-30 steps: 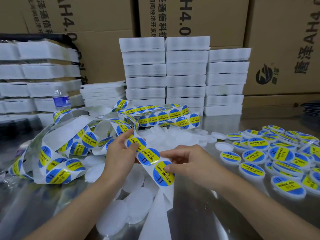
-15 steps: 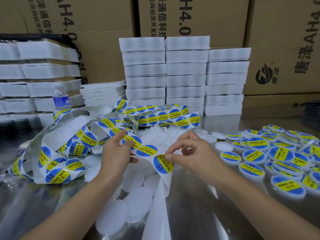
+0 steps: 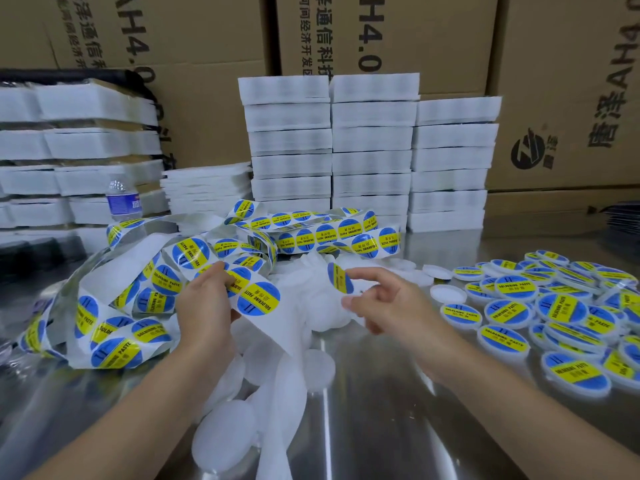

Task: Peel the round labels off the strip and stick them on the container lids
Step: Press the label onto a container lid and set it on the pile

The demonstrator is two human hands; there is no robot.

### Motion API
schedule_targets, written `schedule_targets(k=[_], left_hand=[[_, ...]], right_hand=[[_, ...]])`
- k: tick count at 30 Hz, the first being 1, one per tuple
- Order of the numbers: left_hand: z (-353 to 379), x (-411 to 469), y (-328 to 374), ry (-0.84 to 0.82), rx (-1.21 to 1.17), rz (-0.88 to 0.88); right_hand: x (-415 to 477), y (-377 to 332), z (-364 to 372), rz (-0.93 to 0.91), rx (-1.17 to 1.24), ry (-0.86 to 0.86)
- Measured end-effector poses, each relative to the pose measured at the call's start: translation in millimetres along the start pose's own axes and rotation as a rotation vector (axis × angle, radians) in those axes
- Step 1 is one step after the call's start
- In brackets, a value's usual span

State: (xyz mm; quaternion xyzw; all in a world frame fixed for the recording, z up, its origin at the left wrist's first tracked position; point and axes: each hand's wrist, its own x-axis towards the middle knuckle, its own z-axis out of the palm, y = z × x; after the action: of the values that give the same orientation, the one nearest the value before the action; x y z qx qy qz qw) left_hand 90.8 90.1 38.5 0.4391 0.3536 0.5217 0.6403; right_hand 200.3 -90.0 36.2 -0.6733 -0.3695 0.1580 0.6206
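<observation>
Right hand (image 3: 388,306) holds one peeled label (image 3: 340,277) by its edge at the index fingertip, probably to keep the glue off skin. Left hand (image 3: 204,303) grips the strip (image 3: 258,299), with the next label at its free end, handy for peeling. Bare lids (image 3: 322,315) lie just under both hands. Labelled lids (image 3: 505,306) are piled right, out of the way.

On the table (image 3: 398,410), left to right: label strip (image 3: 149,299), heap of bare lids (image 3: 318,370), spread of labelled lids (image 3: 561,313). Behind these, stacked boxes (image 3: 374,161), with a bottle (image 3: 124,202) at left; cartons (image 3: 398,36) rearmost.
</observation>
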Motion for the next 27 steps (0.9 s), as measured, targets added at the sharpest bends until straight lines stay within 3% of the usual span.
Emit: schedule_targets(k=[6, 16, 21, 27], left_hand=[[1, -5, 0, -0.024, 0.033, -0.001], [3, -16, -4, -0.207, 0.089, 0.094], [2, -19, -7, -0.263, 0.228, 0.154], [2, -25, -7, -0.408, 0.384, 0.171]], right_hand=[[-15, 27, 20, -0.164, -0.467, -0.348], [-17, 35, 28, -0.304, -0.628, -0.345], [-16, 31, 20, -0.329, -0.653, -0.262], [-6, 20, 9, -0.438, -0.537, 0.152]])
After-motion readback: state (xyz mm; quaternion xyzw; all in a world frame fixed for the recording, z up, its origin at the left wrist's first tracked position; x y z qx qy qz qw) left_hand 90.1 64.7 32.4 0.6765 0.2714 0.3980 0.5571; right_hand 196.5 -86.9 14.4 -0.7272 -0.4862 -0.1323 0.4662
